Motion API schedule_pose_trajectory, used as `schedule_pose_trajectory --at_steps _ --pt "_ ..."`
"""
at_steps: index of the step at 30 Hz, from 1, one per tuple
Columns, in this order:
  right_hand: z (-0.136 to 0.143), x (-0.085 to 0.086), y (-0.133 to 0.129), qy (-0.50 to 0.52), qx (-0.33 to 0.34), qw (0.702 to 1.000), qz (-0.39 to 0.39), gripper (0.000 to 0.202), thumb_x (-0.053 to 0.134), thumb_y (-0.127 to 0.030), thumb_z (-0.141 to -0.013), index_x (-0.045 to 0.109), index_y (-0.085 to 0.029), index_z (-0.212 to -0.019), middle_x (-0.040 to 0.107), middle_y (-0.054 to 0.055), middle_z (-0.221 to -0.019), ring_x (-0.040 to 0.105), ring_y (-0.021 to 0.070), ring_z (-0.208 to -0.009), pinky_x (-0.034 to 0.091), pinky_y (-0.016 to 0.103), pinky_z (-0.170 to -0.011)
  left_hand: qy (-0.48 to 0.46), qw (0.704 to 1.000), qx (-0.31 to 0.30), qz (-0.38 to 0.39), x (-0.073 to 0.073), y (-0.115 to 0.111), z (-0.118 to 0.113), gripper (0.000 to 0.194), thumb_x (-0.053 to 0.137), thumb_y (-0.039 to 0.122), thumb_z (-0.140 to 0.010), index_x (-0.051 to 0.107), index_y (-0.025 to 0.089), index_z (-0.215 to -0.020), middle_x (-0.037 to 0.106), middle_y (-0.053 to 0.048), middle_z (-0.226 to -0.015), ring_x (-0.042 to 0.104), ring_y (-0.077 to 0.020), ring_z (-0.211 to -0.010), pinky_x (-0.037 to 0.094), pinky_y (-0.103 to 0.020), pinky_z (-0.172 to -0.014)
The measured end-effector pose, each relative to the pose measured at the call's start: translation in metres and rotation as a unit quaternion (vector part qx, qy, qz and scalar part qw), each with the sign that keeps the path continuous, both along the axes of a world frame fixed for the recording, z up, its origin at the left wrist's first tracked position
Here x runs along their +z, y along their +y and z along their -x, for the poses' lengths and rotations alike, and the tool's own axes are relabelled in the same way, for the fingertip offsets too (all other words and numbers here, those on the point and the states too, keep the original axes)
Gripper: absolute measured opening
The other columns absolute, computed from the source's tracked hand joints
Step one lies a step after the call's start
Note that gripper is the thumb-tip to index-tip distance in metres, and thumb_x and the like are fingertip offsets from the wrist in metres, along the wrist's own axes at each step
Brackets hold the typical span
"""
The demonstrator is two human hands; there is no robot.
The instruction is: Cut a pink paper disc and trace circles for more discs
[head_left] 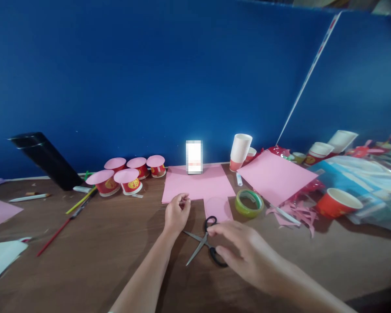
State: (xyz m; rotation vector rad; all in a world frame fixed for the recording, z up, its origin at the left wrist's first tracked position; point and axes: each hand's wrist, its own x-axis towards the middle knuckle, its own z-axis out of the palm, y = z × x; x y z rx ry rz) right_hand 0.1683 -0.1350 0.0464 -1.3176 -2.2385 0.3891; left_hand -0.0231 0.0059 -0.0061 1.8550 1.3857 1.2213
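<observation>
My left hand is just in front of a stack of pink paper sheets, its fingers curled in; nothing shows in them. My right hand reaches over the black handles of a pair of scissors, thumb and fingers apart. Blades spread, the scissors lie on the table and point toward me. Behind them is a smaller pink paper piece with a faint round outline. A roll of green tape lies on its side to the right.
Several red cups topped with pink discs stand left of the stack. A lit phone screen is behind it. At right are stacked paper cups, a pink sheet, paper scraps and a red cup. A black box-like object leans left.
</observation>
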Motion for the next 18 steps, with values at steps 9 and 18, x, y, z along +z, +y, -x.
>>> schedule_pose_trajectory --at_steps 9,18 --pt "-0.003 -0.019 -0.024 -0.18 -0.01 0.984 0.01 0.041 0.053 -0.019 -0.083 0.049 -0.023 -0.124 0.051 0.004 -0.131 0.046 0.022 -0.12 0.04 0.038 -0.099 -0.011 1.0 0.002 0.014 -0.001 0.0 0.0 0.027 0.051 0.032 -0.078 0.061 0.016 -0.098 0.067 -0.008 -0.091 0.063 -0.0169 -0.078 0.049 -0.03 -0.076" --pt "-0.08 -0.026 -0.036 -0.227 -0.023 0.972 -0.047 0.025 0.05 -0.018 -0.083 0.061 -0.023 -0.106 0.062 0.005 -0.117 0.056 0.0196 -0.108 0.048 0.031 -0.088 -0.028 1.0 0.001 0.009 -0.006 0.002 -0.001 0.025 0.052 0.029 -0.077 0.062 0.016 -0.096 0.067 -0.007 -0.088 0.062 -0.0156 -0.073 0.049 -0.029 -0.072"
